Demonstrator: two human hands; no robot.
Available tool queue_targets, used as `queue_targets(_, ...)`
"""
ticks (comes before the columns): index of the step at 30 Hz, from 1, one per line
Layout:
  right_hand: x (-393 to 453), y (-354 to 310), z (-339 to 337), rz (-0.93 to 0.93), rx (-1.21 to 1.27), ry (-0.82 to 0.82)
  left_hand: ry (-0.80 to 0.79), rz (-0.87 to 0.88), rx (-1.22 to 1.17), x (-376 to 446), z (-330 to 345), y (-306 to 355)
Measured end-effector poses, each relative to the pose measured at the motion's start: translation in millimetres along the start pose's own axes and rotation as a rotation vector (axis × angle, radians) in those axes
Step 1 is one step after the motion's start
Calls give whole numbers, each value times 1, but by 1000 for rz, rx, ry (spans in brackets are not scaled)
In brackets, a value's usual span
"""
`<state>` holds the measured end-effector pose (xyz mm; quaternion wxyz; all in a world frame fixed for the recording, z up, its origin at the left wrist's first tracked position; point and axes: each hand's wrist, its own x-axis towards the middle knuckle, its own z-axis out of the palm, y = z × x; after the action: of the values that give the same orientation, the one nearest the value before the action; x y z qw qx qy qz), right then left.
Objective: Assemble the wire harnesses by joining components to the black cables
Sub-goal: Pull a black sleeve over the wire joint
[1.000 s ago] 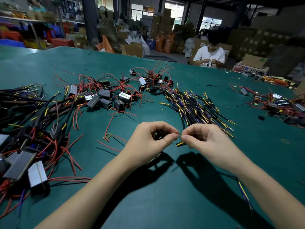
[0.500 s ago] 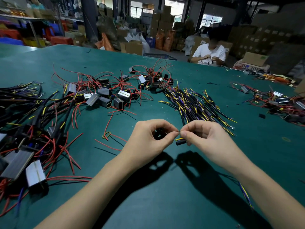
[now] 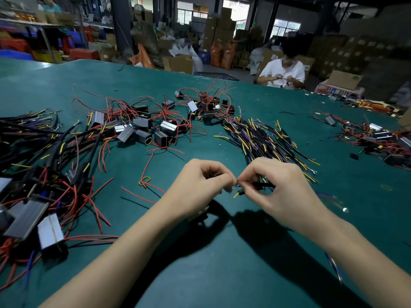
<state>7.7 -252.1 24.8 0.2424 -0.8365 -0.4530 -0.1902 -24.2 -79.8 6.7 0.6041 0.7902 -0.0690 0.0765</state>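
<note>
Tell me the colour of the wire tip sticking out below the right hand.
Yellow wire tip, seen in the head view.

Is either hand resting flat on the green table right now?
No: the left hand and right hand are raised above the green table, fingertips pinched together on a black cable.

The left hand (image 3: 201, 187) curls over a small dark part, hiding nearly all of it, and whatever sits under its wrist is too hidden to name. The pile of modules (image 3: 33, 196) at the table's (image 3: 222, 274) left edge is cut off by the frame. The black cable (image 3: 264, 185) vanishes inside the right hand (image 3: 280, 192).
</note>
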Motion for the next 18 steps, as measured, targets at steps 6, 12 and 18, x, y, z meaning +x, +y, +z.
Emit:
queue_targets(6, 7, -4, 5, -308, -418, 72, -133, -167, -134, 7, -9, 1)
queue_targets(12, 15, 2, 0, 318, 205, -104, 52, 348, 318, -3, -2, -14)
queue_targets(18, 17, 7, 0, 429, 411, -147, 133, 469, 444, -2, -3, -19)
